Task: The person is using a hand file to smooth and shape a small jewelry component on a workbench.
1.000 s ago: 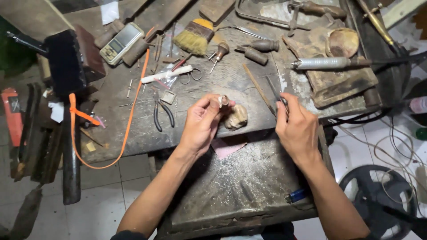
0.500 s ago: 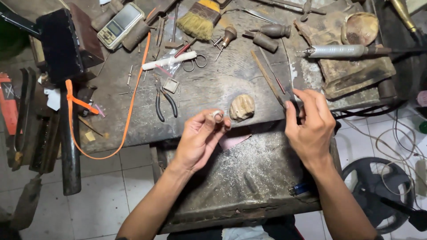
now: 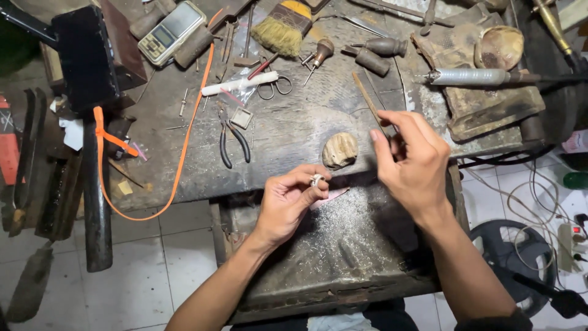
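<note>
Both hands lower now: left hand [image 3: 293,197] pinching ring [image 3: 316,179], right hand [image 3: 409,160] gripping file [image 3: 369,104].

Single head-worn view, looking steeply down from above the person, facing forward across a cluttered workbench [image 3: 294,141]. Close range: forearms enter from the bottom edge, left hand [image 3: 288,202] and right hand [image 3: 407,162] sit near frame centre. Bench fills the upper part, a metal tray [image 3: 343,257] lies below the hands, tiled floor [image 3: 147,276] shows lower left. No second view to overlap.
</note>
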